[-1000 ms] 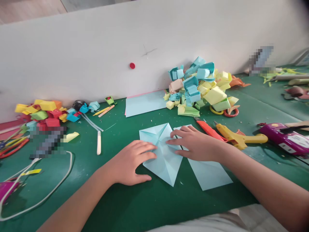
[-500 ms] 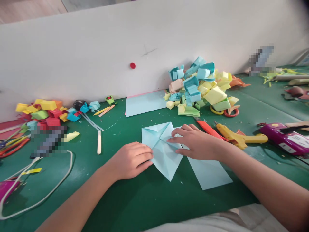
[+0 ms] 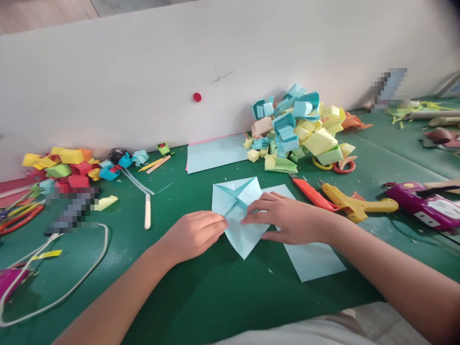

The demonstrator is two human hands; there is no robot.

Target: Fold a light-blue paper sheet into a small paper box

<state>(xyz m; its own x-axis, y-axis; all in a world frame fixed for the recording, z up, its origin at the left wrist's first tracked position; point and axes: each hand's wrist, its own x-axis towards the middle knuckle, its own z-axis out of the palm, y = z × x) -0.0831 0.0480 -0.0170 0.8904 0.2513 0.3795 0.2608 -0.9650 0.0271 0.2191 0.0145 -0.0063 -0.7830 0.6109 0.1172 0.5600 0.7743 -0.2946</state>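
A light blue sheet of folding paper (image 3: 235, 237) lies before me, with creases and triangular flaps folded toward its middle. My left hand (image 3: 201, 235) pinches its left edge, fingers pressed together and thumb tucked out of sight. On the opposite side, my right hand (image 3: 276, 215) grips the right flap, its fingertips pressing on the paper near the centre and its thumb lower, at the right edge. Partly beneath my right hand and wrist lies another light blue sheet (image 3: 312, 263), flat on the green table (image 3: 215, 306).
Behind the paper stand a pile of folded paper pieces (image 3: 287, 129) and flat blue sheets (image 3: 219, 153). To the right lie a red utility knife (image 3: 312, 194), a yellow glue gun (image 3: 359, 203) and a purple power strip (image 3: 426, 203). A white cable (image 3: 104, 254) loops at left.
The folded paper has turned slightly and its lower point has shifted left and up. My right fingers have moved a little left and down over the flap; my left hand has barely moved.
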